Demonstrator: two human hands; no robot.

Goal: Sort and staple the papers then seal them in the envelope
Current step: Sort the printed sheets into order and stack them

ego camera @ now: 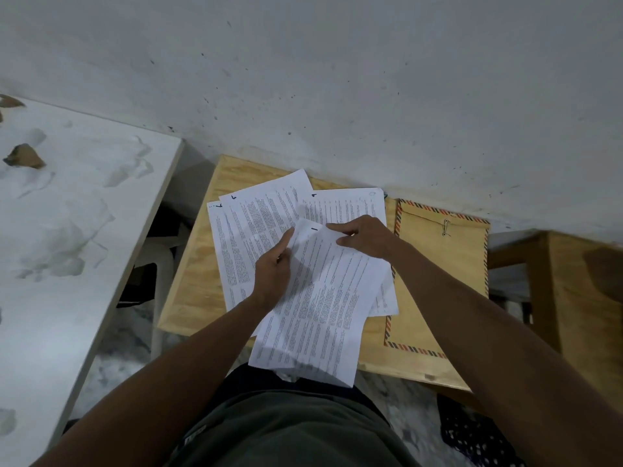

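Behind the work area stood a grey, speckled wall, with a small plywood desk pushed against it. I held a printed sheet marked "1" in both hands over the desk's near edge. My left hand gripped the sheet's left margin, its fingers curled round the edge. My right hand pinched the top edge just right of the numeral. The sheet's long axis ran from the top edge, away from me, down toward my lap, tilted slightly leftward at the bottom.

Loose numbered pages lay fanned beneath and beyond the held sheet, overlapping one another. The brown envelope lay flat to the right, its clasp end nearest the wall, its left edge partly under the pages. It sat closer to my right hand than to my left.

No stapler was visible. I judged sorting to be in progress, with sheet "1" due to go on top of the ordered stack.
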